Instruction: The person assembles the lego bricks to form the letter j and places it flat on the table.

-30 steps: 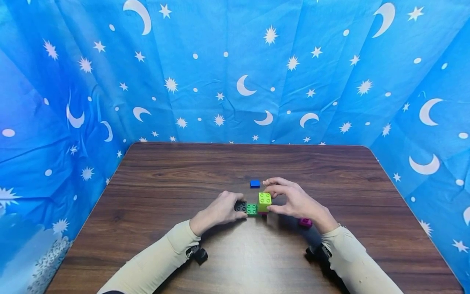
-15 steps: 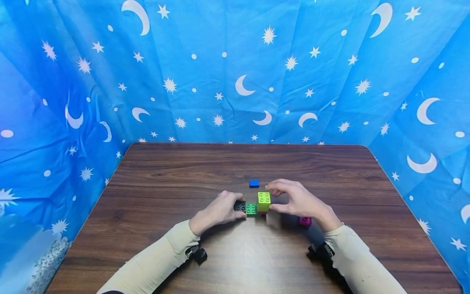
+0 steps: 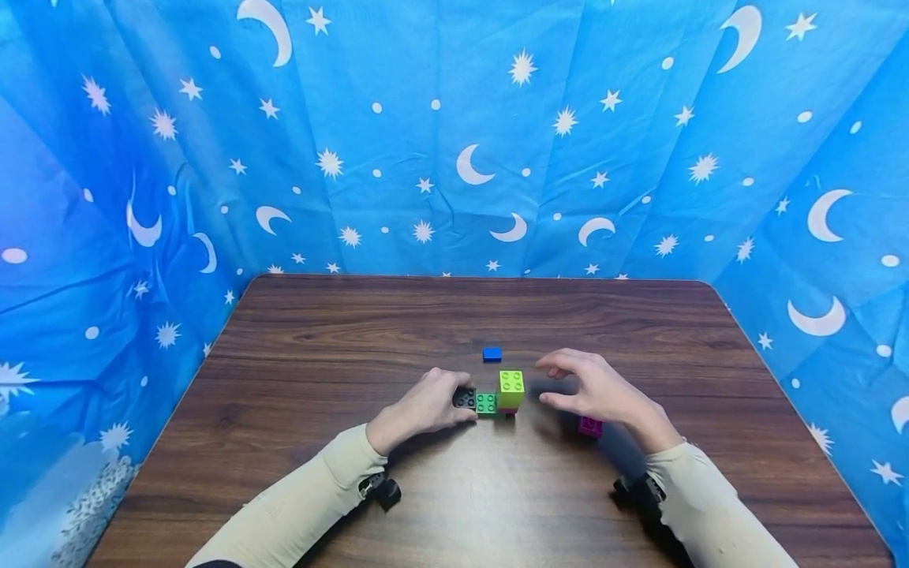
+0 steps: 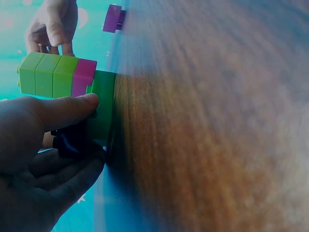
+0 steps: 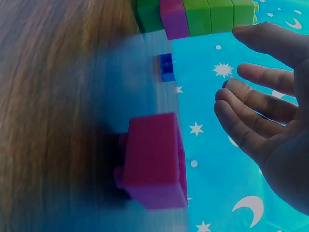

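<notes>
My left hand grips the left end of a toy-brick build, thumb and fingers around a black brick on a long green brick. At the build's right end rises a stack: a magenta brick on the green one, topped by three lime bricks. To the right of this stack, my right hand hovers with fingers loosely bent and apart, holding nothing. Below it on the table lies a loose magenta brick, its studs facing down. In the head view that brick is partly covered by the hand.
A small blue brick lies behind the build, toward the table's far side. The brown wooden table has rounded far corners. Blue cloth with moons and stars hangs behind and on both sides.
My right hand has let go of the lime stack and drawn away to the right. The stack stays upright on the build. My left hand keeps its hold.
</notes>
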A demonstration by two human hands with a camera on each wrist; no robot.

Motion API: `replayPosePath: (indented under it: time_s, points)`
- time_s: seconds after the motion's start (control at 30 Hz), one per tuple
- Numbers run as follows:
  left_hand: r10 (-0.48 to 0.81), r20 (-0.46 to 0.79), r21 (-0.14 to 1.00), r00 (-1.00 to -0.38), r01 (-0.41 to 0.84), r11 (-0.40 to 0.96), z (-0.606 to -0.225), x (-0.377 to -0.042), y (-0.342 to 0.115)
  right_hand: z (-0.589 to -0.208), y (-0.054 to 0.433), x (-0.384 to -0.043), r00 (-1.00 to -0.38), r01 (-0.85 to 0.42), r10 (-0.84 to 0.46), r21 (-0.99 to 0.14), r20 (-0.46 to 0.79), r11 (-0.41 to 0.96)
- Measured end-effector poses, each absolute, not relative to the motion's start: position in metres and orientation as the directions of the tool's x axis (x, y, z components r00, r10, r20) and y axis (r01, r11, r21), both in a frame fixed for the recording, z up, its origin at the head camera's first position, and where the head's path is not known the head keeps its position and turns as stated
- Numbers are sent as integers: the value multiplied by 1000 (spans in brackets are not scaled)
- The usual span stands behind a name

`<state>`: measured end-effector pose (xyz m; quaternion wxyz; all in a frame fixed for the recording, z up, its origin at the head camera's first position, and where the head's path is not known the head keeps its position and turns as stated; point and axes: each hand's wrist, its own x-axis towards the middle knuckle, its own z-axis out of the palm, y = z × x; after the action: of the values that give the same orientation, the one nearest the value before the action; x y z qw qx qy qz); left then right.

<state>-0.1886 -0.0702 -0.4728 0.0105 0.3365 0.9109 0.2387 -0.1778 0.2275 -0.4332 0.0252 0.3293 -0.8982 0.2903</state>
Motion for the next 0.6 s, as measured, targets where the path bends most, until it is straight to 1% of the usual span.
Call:
replayPosePath:
  time_s: [0.6]
  points:
    - [619,136,452,-774,604,657,-470,-188,-70,-436,247,-172,-828,-550,-537,-424,163,720]
